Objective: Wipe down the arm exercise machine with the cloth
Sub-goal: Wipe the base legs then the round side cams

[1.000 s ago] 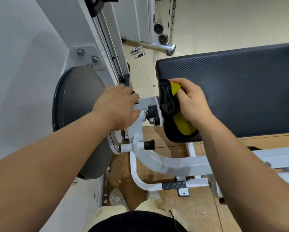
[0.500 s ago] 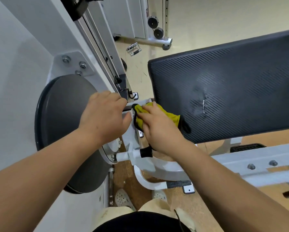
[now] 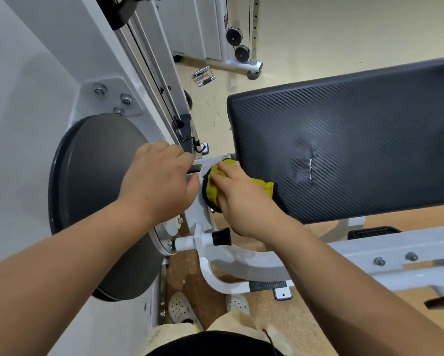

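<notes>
Now our right hand point(image 3: 241, 205) presses the yellow cloth point(image 3: 214, 187), fingers laid fairly flat, against the machine's white bracket point(image 3: 200, 214) beside the black pad point(image 3: 357, 129). Our left hand point(image 3: 159, 183) curls its fingers over that bracket, near the grey disc point(image 3: 92, 191).

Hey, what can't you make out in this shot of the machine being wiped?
Head view: spot being wiped on the white metal frame, covered by the yellow and black cloth and right hand.
Head view: right thumb, hidden under the palm; grip unclear.
Head view: black textured pad, cut off by the right edge.
Head view: left hand fingertips, curled behind the frame.
</notes>
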